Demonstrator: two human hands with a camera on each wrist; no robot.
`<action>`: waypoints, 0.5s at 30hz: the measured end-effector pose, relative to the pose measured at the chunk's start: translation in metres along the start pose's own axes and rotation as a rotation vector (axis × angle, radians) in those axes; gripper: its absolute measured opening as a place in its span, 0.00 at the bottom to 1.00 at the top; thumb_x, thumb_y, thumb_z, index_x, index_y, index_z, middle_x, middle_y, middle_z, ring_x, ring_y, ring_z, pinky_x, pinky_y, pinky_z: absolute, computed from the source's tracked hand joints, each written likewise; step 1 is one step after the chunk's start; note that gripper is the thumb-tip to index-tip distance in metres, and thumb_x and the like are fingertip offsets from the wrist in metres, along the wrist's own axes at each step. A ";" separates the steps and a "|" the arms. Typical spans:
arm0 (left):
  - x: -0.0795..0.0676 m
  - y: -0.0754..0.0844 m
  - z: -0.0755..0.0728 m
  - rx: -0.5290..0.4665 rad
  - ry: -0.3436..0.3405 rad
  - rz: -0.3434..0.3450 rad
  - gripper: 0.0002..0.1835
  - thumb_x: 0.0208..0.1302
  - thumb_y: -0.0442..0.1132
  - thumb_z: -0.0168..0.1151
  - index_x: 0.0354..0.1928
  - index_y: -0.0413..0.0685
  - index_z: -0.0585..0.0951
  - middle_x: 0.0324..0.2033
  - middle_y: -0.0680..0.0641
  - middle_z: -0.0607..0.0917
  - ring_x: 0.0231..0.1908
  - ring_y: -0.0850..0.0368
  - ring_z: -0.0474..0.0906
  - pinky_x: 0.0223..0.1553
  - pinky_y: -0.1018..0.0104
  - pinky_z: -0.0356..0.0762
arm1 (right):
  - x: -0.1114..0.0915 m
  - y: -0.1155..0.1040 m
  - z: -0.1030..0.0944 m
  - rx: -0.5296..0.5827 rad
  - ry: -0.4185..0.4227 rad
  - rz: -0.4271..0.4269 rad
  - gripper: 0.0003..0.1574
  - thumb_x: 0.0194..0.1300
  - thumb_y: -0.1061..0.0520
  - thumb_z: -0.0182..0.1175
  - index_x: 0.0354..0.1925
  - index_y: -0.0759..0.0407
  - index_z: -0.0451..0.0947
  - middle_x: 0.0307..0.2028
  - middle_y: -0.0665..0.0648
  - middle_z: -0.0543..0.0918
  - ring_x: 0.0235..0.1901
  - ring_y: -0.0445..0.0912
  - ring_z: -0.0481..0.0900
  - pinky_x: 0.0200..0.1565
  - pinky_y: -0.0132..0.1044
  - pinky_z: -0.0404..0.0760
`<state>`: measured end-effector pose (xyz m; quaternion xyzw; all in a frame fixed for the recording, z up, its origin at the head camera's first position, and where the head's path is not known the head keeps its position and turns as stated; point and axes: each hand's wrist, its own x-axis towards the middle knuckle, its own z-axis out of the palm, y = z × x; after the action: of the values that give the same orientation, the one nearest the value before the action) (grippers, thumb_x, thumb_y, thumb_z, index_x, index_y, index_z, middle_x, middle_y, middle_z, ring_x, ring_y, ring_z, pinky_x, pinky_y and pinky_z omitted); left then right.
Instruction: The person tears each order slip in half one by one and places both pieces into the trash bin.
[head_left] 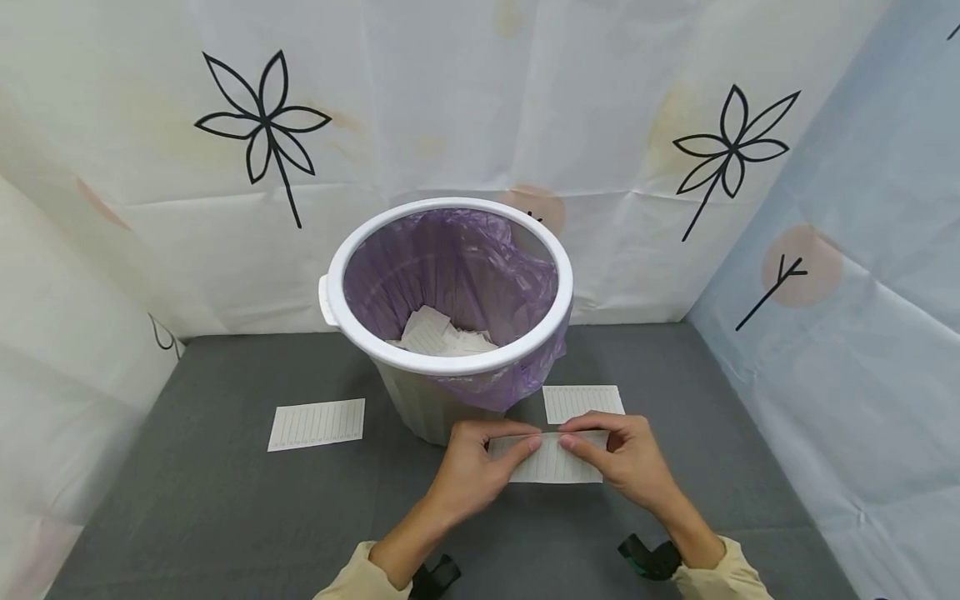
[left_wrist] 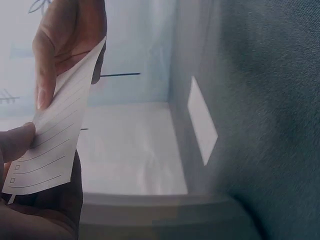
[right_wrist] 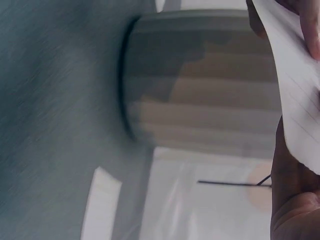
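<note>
Apparently tear step | L hand (head_left: 474, 468) + R hand (head_left: 624, 460): thumbs & fingertips closed, pinching slip (head_left: 557, 468) nr far edge | slip betw. fingertips; bin (head_left: 450, 365) beyond L fingers | next likely needs firm pinch, opp. pulls

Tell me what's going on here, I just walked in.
A person's left hand and right hand pinch a white, lined, rectangular paper slip between them, in front of a round, white-rimmed bin with a purple plastic liner. White paper pieces lie inside the bin. Another white lined slip lies on the dark grey tabletop to the bin's left, and one more to its right.
</note>
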<state>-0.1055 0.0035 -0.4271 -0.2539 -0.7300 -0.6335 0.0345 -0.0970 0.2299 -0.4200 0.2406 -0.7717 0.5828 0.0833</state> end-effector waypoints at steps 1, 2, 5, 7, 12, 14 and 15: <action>-0.001 0.002 -0.003 -0.005 0.004 0.009 0.08 0.65 0.39 0.71 0.42 0.44 0.91 0.39 0.53 0.91 0.43 0.60 0.86 0.47 0.61 0.83 | 0.001 -0.003 0.002 0.005 -0.002 -0.004 0.12 0.60 0.74 0.67 0.40 0.63 0.88 0.36 0.56 0.89 0.19 0.32 0.70 0.19 0.29 0.71; -0.002 0.004 -0.006 -0.005 0.009 0.020 0.07 0.65 0.38 0.71 0.42 0.44 0.91 0.38 0.53 0.91 0.43 0.60 0.86 0.46 0.61 0.83 | 0.002 -0.005 0.004 0.018 -0.005 -0.007 0.12 0.60 0.74 0.67 0.40 0.63 0.88 0.36 0.56 0.89 0.22 0.35 0.75 0.22 0.29 0.74; -0.006 0.010 -0.014 0.002 0.026 0.073 0.06 0.65 0.37 0.71 0.41 0.43 0.91 0.37 0.52 0.91 0.42 0.59 0.87 0.44 0.63 0.84 | 0.006 -0.013 0.010 0.049 -0.015 -0.013 0.11 0.61 0.74 0.68 0.39 0.63 0.88 0.36 0.57 0.89 0.33 0.42 0.83 0.33 0.31 0.81; -0.008 0.014 -0.019 0.002 0.034 0.112 0.05 0.65 0.35 0.71 0.40 0.42 0.91 0.37 0.51 0.91 0.41 0.58 0.87 0.43 0.63 0.84 | 0.009 -0.020 0.015 0.069 -0.015 -0.023 0.10 0.61 0.73 0.68 0.39 0.63 0.88 0.36 0.57 0.89 0.37 0.45 0.85 0.37 0.33 0.83; -0.012 0.027 -0.033 0.003 0.051 0.191 0.04 0.65 0.31 0.69 0.40 0.41 0.90 0.36 0.50 0.91 0.38 0.55 0.88 0.38 0.62 0.84 | 0.015 -0.035 0.026 0.112 -0.015 -0.077 0.10 0.61 0.73 0.68 0.40 0.64 0.88 0.35 0.57 0.89 0.36 0.47 0.85 0.37 0.33 0.83; -0.013 0.032 -0.037 0.000 0.051 0.198 0.04 0.65 0.31 0.69 0.39 0.42 0.90 0.36 0.50 0.91 0.38 0.56 0.88 0.37 0.62 0.84 | 0.017 -0.040 0.029 0.128 -0.016 -0.101 0.11 0.61 0.74 0.67 0.40 0.64 0.88 0.35 0.57 0.88 0.35 0.47 0.85 0.35 0.33 0.82; -0.013 0.035 -0.040 -0.004 0.050 0.198 0.04 0.65 0.30 0.69 0.39 0.42 0.90 0.36 0.51 0.91 0.38 0.56 0.88 0.37 0.62 0.84 | 0.018 -0.042 0.031 0.136 -0.017 -0.112 0.11 0.61 0.74 0.67 0.40 0.64 0.87 0.35 0.57 0.88 0.35 0.48 0.85 0.35 0.33 0.82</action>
<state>-0.0901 -0.0357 -0.3924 -0.3092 -0.6990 -0.6345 0.1146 -0.0883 0.1871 -0.3857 0.2935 -0.7162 0.6263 0.0928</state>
